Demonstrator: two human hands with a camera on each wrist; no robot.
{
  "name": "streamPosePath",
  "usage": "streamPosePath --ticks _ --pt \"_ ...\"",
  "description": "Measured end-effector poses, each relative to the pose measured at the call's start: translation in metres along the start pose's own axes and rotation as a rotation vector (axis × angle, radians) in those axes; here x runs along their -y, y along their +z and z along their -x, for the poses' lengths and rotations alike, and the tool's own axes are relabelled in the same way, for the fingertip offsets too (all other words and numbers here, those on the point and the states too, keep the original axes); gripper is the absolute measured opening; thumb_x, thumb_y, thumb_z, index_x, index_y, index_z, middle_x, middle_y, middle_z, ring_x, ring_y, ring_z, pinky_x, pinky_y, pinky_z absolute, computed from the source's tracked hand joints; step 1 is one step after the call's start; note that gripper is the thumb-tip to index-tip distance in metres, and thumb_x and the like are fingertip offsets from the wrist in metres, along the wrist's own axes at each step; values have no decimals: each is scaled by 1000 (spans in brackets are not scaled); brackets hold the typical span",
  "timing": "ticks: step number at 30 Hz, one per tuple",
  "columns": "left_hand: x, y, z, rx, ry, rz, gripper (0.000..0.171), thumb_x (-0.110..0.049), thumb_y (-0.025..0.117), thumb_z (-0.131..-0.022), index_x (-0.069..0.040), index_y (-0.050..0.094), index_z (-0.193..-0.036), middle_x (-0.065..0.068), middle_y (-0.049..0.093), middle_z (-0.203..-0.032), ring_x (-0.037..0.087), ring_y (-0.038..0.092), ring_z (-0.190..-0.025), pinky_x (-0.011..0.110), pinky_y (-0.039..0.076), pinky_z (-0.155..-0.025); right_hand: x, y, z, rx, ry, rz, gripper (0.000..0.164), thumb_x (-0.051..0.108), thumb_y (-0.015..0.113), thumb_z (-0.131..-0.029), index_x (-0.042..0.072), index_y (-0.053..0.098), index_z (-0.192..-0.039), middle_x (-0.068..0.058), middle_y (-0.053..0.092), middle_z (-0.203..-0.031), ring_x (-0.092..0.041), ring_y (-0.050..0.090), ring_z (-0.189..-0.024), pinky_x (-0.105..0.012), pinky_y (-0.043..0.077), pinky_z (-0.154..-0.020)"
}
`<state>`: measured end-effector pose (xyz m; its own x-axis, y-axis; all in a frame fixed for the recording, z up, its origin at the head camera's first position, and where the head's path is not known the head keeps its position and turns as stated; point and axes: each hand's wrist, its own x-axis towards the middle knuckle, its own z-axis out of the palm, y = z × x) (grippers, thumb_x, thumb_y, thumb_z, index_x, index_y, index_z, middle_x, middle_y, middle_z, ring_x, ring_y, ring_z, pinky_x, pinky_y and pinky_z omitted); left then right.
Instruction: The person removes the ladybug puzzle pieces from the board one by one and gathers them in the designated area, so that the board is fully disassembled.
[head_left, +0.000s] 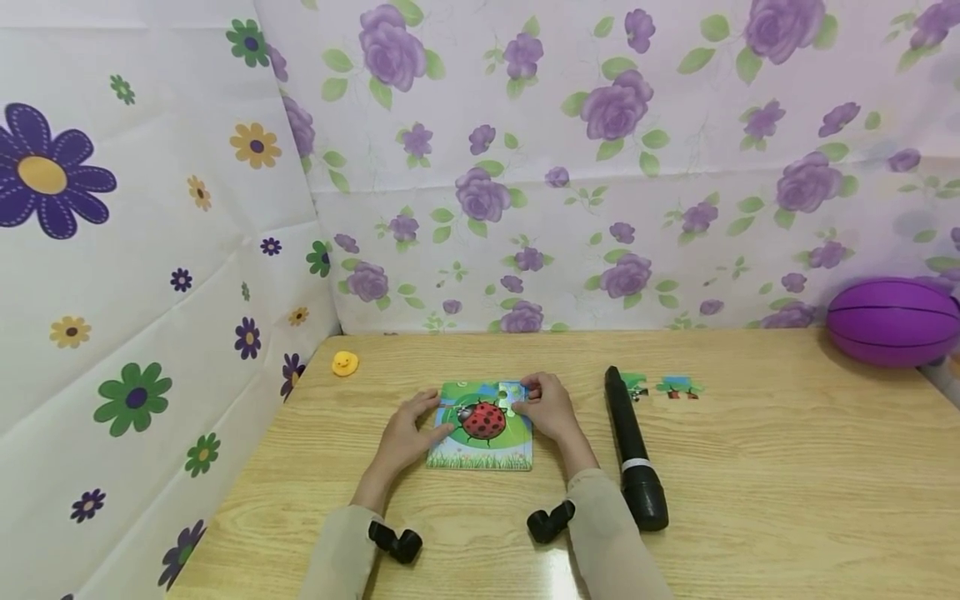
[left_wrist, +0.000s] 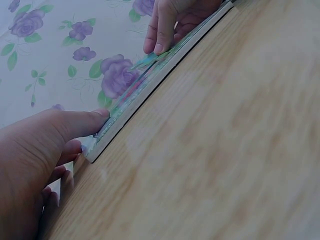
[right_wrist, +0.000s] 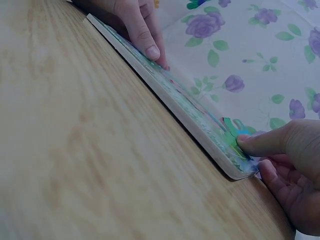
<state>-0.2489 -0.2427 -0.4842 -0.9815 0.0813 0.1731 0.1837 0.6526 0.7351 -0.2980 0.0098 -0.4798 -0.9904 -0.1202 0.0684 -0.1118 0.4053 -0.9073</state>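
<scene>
A square ladybug jigsaw puzzle [head_left: 483, 425] lies in its tray on the table. My left hand [head_left: 405, 429] holds its left side, thumb on the picture and fingers along the edge. At the upper right corner, my right hand [head_left: 549, 408] pinches a green and blue puzzle piece [right_wrist: 231, 131] between thumb and fingers. That piece stands tilted over the puzzle's surface in the right wrist view, partly hidden by the thumb. A small dark hole shows near the puzzle's top right in the head view.
Two loose groups of puzzle pieces [head_left: 679, 387] lie at the back right, one partly behind a long black flashlight-like object [head_left: 634, 454]. A yellow rubber duck [head_left: 345, 363] sits at the back left, and a purple ball [head_left: 892, 322] at the far right. Floral cloth [head_left: 525, 167] hangs behind the table.
</scene>
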Motion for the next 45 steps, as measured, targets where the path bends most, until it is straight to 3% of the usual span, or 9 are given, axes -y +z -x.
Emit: streamPosePath --ticks 9,16,24,34,45 --pt "1 0 0 -1 36 9 60 -26 74 -86 0 55 -137 15 46 -151 38 30 -147 58 24 -120 1 3 0 -58 5 -95 32 3 72 -85 5 63 -115 -10 62 -104 -16 52 -86 -23 45 -73" --pt "2 1 3 -48 102 -17 64 -36 73 -86 3 57 -134 19 50 -146 44 35 -141 63 31 -113 1 5 0 -107 -18 -134 25 5 70 -86 6 65 -110 -10 63 -101 -16 55 -87 -23 47 -76" --pt "4 0 0 -3 23 20 61 -27 74 -87 -1 54 -138 14 45 -152 36 29 -148 57 26 -120 0 6 0 -128 -13 -188 22 9 69 -88 7 66 -109 -10 65 -102 -17 62 -88 -25 52 -76" --pt "2 -1 0 -3 29 14 61 -27 74 -86 -2 55 -138 13 46 -151 36 29 -148 57 28 -119 0 6 -2 -174 12 -262 22 7 70 -88 6 67 -109 -12 65 -102 -15 67 -87 -23 55 -74" --pt "2 1 1 -1 38 30 61 -26 74 -86 0 54 -137 15 45 -151 37 29 -147 57 28 -119 9 5 -3 -176 72 -459 24 4 69 -88 2 65 -111 -8 61 -100 -6 64 -74 -22 58 -69"
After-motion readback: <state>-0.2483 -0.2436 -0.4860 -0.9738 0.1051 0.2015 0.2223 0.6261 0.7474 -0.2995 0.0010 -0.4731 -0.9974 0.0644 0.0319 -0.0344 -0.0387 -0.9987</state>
